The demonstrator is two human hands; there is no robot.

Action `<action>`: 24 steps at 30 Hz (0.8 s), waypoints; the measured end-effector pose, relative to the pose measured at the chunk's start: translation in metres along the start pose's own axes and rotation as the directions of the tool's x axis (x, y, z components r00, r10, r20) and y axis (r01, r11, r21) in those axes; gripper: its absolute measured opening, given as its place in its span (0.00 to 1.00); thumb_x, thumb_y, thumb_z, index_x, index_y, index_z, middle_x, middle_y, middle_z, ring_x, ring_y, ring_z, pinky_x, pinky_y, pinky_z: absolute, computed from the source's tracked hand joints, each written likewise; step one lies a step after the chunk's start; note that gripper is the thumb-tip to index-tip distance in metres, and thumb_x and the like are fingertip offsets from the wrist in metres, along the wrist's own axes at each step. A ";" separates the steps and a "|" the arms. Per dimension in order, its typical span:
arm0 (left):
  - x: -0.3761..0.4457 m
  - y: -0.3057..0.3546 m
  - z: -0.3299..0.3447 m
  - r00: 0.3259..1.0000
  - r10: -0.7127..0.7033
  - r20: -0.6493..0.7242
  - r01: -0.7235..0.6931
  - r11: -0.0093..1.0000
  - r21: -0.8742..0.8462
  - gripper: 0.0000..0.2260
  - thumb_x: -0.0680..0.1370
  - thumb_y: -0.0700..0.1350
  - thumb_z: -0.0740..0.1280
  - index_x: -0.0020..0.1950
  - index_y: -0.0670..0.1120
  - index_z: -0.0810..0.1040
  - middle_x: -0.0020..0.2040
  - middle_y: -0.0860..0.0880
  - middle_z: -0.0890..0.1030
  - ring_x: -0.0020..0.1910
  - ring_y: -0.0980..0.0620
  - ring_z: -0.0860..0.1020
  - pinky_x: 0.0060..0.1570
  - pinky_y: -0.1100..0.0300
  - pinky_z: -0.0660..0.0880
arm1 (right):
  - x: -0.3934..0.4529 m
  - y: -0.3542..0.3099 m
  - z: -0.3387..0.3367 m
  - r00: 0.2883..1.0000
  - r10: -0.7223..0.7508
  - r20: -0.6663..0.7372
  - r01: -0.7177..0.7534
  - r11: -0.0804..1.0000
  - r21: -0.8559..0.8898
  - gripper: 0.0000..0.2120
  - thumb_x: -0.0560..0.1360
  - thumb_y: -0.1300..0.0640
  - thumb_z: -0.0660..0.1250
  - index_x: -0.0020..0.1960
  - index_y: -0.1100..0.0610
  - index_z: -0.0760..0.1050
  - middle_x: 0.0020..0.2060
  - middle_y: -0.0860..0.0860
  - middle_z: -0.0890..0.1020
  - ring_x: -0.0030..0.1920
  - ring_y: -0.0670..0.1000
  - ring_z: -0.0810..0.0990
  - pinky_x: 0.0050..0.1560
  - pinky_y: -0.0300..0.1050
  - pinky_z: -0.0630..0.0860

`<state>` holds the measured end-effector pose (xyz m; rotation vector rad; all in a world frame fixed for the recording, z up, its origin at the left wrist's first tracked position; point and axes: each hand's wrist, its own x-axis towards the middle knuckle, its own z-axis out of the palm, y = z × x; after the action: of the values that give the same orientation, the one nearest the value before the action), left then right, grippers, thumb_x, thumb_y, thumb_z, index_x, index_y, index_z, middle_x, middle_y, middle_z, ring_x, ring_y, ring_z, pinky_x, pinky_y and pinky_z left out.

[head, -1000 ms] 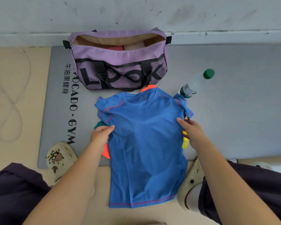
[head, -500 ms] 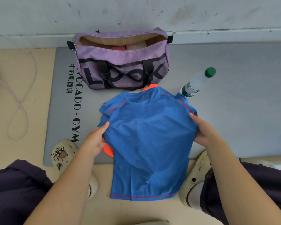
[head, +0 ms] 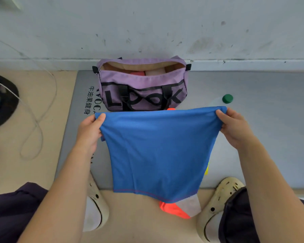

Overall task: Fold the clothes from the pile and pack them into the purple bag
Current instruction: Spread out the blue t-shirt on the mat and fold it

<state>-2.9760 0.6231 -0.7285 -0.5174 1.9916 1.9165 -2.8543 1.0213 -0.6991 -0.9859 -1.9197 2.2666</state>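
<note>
A blue t-shirt hangs stretched between my hands above the grey mat, its hem toward me and its top part folded out of sight. My left hand grips its upper left corner and my right hand grips its upper right corner. The purple bag stands open against the wall just beyond the shirt, with pink and beige folded clothes inside. Orange and grey clothing and a bit of yellow from the pile show from under the shirt; the rest of the pile is hidden.
A grey gym mat lies along the wall. A clear bottle with a green cap lies on it to the right of the bag. My cream clogs flank the shirt's hem. A white cable loops over the floor at left.
Both hands took hold of the shirt's sides and lifted it off the pile, so the collar and sleeves have dropped out of sight. My view has moved closer and lower.
</note>
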 end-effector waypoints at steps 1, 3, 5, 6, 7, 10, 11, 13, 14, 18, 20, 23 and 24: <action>-0.002 0.009 -0.001 1.000 0.019 0.001 -0.019 1.000 -0.021 0.05 0.81 0.44 0.66 0.48 0.48 0.81 0.47 0.49 0.84 0.49 0.47 0.81 0.48 0.53 0.76 | -0.001 -0.009 0.004 0.999 -0.030 -0.028 0.030 1.000 -0.003 0.07 0.81 0.61 0.61 0.54 0.57 0.78 0.47 0.52 0.82 0.46 0.49 0.81 0.48 0.42 0.77; -0.007 0.030 -0.004 0.998 0.063 0.006 -0.063 0.996 -0.065 0.06 0.81 0.42 0.65 0.51 0.48 0.82 0.49 0.51 0.86 0.51 0.51 0.83 0.52 0.54 0.78 | -0.006 -0.032 0.010 0.994 -0.085 -0.063 0.086 0.996 0.010 0.07 0.81 0.61 0.62 0.52 0.56 0.79 0.45 0.51 0.82 0.45 0.49 0.81 0.47 0.43 0.77; -0.014 0.055 -0.007 0.991 0.123 0.050 -0.118 0.989 -0.086 0.07 0.81 0.40 0.65 0.53 0.48 0.82 0.50 0.51 0.86 0.52 0.52 0.84 0.52 0.55 0.79 | -0.013 -0.058 0.013 0.990 -0.138 -0.039 0.139 0.990 0.034 0.07 0.80 0.61 0.62 0.51 0.55 0.80 0.44 0.49 0.84 0.44 0.48 0.82 0.46 0.42 0.79; -0.017 0.070 -0.008 0.984 0.157 0.079 -0.150 0.984 -0.094 0.08 0.81 0.39 0.64 0.55 0.47 0.82 0.51 0.51 0.86 0.52 0.53 0.84 0.50 0.57 0.79 | -0.017 -0.072 0.013 0.987 -0.163 -0.016 0.163 0.985 0.048 0.08 0.80 0.62 0.62 0.52 0.54 0.80 0.45 0.49 0.84 0.44 0.48 0.83 0.46 0.41 0.80; -0.022 0.085 -0.009 0.976 0.191 0.104 -0.180 0.978 -0.102 0.09 0.81 0.38 0.64 0.56 0.47 0.81 0.52 0.51 0.86 0.52 0.53 0.84 0.50 0.58 0.80 | -0.022 -0.086 0.014 0.983 -0.185 0.002 0.184 0.981 0.063 0.08 0.80 0.62 0.62 0.52 0.54 0.80 0.45 0.49 0.85 0.45 0.48 0.83 0.46 0.41 0.80; -0.038 0.128 -0.014 0.956 0.265 0.122 -0.254 0.962 -0.097 0.09 0.81 0.39 0.64 0.58 0.46 0.81 0.54 0.49 0.85 0.53 0.52 0.83 0.50 0.58 0.80 | -0.036 -0.126 0.016 0.968 -0.249 -0.019 0.250 0.966 0.070 0.07 0.80 0.62 0.63 0.50 0.53 0.78 0.44 0.50 0.83 0.43 0.48 0.82 0.44 0.40 0.79; -0.044 0.141 -0.015 0.953 0.280 0.112 -0.272 0.959 -0.080 0.08 0.81 0.39 0.64 0.57 0.46 0.81 0.55 0.48 0.85 0.53 0.51 0.83 0.51 0.57 0.79 | -0.041 -0.137 0.016 0.962 -0.268 -0.050 0.271 0.961 0.061 0.05 0.79 0.61 0.64 0.49 0.52 0.76 0.43 0.50 0.81 0.41 0.48 0.80 0.43 0.40 0.77; -0.056 0.160 -0.019 0.950 0.302 0.076 -0.299 0.953 -0.042 0.05 0.81 0.40 0.65 0.54 0.46 0.80 0.55 0.45 0.83 0.51 0.48 0.82 0.50 0.55 0.78 | -0.052 -0.155 0.015 0.948 -0.299 -0.109 0.303 0.953 0.022 0.05 0.79 0.60 0.66 0.52 0.51 0.73 0.41 0.52 0.77 0.39 0.48 0.76 0.42 0.41 0.74; -0.062 0.167 -0.021 0.949 0.312 0.048 -0.310 0.950 -0.035 0.03 0.80 0.40 0.66 0.51 0.47 0.79 0.54 0.44 0.81 0.48 0.47 0.82 0.48 0.55 0.78 | -0.058 -0.161 0.013 0.942 -0.314 -0.116 0.317 0.949 0.004 0.07 0.79 0.59 0.66 0.55 0.50 0.72 0.41 0.53 0.76 0.39 0.48 0.76 0.43 0.42 0.74; -0.083 0.182 -0.029 0.935 0.354 -0.032 -0.355 0.933 -0.052 0.05 0.79 0.41 0.68 0.53 0.49 0.75 0.47 0.43 0.78 0.39 0.49 0.79 0.40 0.57 0.79 | -0.086 -0.177 0.013 0.936 -0.352 -0.001 0.352 0.936 -0.017 0.10 0.80 0.60 0.64 0.54 0.47 0.79 0.40 0.53 0.74 0.41 0.49 0.74 0.41 0.40 0.76; -0.093 0.185 -0.034 0.927 0.375 -0.012 -0.375 0.924 -0.077 0.06 0.79 0.40 0.68 0.52 0.51 0.77 0.40 0.47 0.79 0.36 0.51 0.80 0.35 0.61 0.79 | -0.096 -0.181 0.013 0.935 -0.353 0.031 0.354 0.935 -0.019 0.09 0.80 0.62 0.63 0.50 0.52 0.81 0.41 0.51 0.76 0.42 0.48 0.75 0.36 0.37 0.76; -0.103 0.190 -0.044 0.913 0.386 0.130 -0.385 0.922 -0.036 0.08 0.77 0.36 0.69 0.50 0.49 0.79 0.39 0.51 0.84 0.39 0.54 0.83 0.38 0.63 0.79 | -0.109 -0.185 0.009 0.939 -0.325 0.114 0.325 0.945 0.023 0.08 0.78 0.65 0.64 0.52 0.55 0.80 0.41 0.52 0.80 0.42 0.47 0.80 0.41 0.37 0.79; -0.105 0.191 -0.046 0.905 0.381 0.187 -0.391 0.920 0.014 0.10 0.76 0.35 0.69 0.51 0.49 0.79 0.42 0.51 0.85 0.41 0.54 0.83 0.42 0.62 0.79 | -0.113 -0.186 0.008 0.937 -0.321 0.137 0.321 0.947 0.025 0.09 0.78 0.66 0.64 0.53 0.55 0.79 0.41 0.53 0.81 0.42 0.47 0.81 0.42 0.37 0.80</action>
<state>-2.9736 0.5860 -0.5083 0.0781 2.1346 2.0363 -2.8375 1.0161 -0.4817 -0.4767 -1.9562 2.1950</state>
